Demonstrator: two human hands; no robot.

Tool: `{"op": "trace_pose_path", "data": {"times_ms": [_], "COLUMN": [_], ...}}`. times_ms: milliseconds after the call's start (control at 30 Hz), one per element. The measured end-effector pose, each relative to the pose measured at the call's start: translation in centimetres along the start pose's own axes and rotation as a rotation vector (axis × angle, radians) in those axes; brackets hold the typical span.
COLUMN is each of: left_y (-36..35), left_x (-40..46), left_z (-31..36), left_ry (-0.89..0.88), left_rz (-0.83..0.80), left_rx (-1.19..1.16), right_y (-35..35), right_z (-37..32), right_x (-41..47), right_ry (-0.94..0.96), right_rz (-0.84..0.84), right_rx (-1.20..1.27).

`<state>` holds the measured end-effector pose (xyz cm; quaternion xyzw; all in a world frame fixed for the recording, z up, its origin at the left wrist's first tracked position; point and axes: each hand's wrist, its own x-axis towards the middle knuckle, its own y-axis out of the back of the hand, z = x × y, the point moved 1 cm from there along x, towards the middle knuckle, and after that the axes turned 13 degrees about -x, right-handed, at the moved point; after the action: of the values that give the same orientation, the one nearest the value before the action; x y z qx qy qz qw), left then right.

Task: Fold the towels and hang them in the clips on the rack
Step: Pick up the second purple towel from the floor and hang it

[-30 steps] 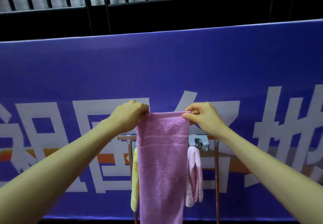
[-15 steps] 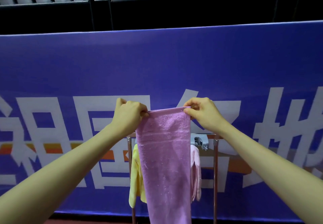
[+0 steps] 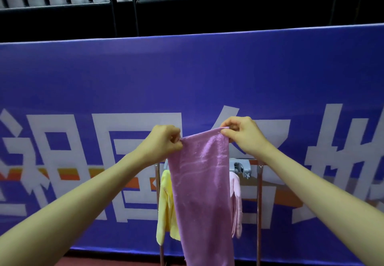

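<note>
A long purple towel (image 3: pixel 202 193) hangs straight down in front of me, held up by its top edge. My left hand (image 3: pixel 164 142) pinches the top left corner and my right hand (image 3: pixel 242 134) pinches the top right corner, slightly higher. Behind the towel stands a metal rack (image 3: pixel 258 203) with a grey clip (image 3: pixel 241 167) on its top bar. A yellow towel (image 3: pixel 166 209) hangs from the rack on the left and a pale pink towel (image 3: pixel 235 203) on the right. The purple towel hides the middle of the rack.
A tall blue banner (image 3: pixel 187 78) with large white characters runs across the scene behind the rack. Above it is a black railing (image 3: pixel 133 6). A strip of reddish floor (image 3: pixel 116 260) shows at the bottom.
Both hands have lifted the purple towel's top edge higher above the rack's bar, and my right hand now sits above the left, so the edge slants and sags.
</note>
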<state>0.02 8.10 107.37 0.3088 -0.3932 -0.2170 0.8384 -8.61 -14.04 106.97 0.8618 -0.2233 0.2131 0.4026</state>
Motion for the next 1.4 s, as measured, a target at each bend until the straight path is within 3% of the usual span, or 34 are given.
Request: {"op": "trace_pose_path", "data": {"times_ms": [100,233,433,767,933,1033,1167,1400], "left_y": [0.1,0.5,0.2,-1.0,-1.0,-1.0,-1.3,-1.7], "left_x": [-0.8,-0.7,-0.5,-0.6,-0.5,-0.3,-0.3,-0.5], "left_z": [1.0,1.6,1.2,0.3,0.5,0.5,0.7,0.8], "left_ry": [-0.041,-0.054,-0.072,-0.606,-0.789,-0.699,-0.408,-0.226], "left_rz": [-0.182,-0.426,-0.616,-0.299,-0.315,-0.233,-0.121,-0.037], "left_rx": [-0.072,0.047,0.064,0.289,0.461,0.402,0.202,0.095], "right_y": [0.1,0.1,-0.1,-0.3,-0.3,-0.6,-1.5,-2.0], "right_z": [-0.1,-0.3,-0.1,0.2,0.4,0.3,-0.5,-1.0], "right_x": [0.3,0.1,-0.2,-0.7,-0.8,-1.1,-1.4,-1.7], "right_ry": [-0.012,-0.005,0.009,0.007,-0.031,-0.019,0.000,0.003], "right_rz": [-0.003,-0.063,-0.117,-0.169,-0.180,-0.217,-0.233,-0.305], "right_rx": [0.009,0.037,0.020,0.053,0.124,0.197,0.220,0.246]}}
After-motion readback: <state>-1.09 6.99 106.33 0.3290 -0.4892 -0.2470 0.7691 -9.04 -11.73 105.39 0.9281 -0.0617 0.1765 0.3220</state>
